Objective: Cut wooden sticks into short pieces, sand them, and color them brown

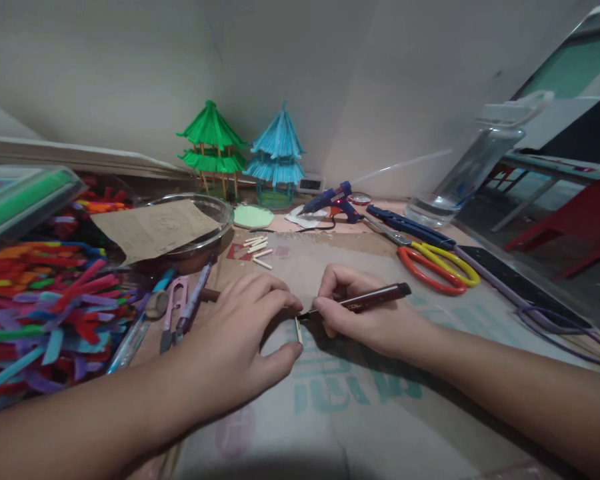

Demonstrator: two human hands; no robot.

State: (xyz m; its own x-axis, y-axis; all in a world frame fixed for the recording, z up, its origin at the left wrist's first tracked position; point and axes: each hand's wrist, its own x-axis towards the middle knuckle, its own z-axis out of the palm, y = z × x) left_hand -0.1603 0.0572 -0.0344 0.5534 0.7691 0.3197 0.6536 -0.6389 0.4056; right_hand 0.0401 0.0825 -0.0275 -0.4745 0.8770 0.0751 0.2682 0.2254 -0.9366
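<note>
My right hand [355, 313] grips a dark marker pen [377, 297], its tip touching or very near the upper end of a short pale wooden stick [299, 331]. The fingers of my left hand [250, 317] pinch this stick at its two ends, thumb at the near end and fingertips at the far one, against the cardboard [360, 427]. Beyond my hands lie several similar short sticks [257, 245] in a loose group. A brown pen-like piece [210, 295] shows partly from behind my left hand.
Colourful fuzzy strips [45, 320] pile up at left, near a pink cutter [174, 303]. Green [213, 140] and blue [279, 150] model pavilions stand by the wall. A glue gun [335, 198], scissors [433, 267], a navy cutter [410, 225] and a clear bottle [467, 173] lie right.
</note>
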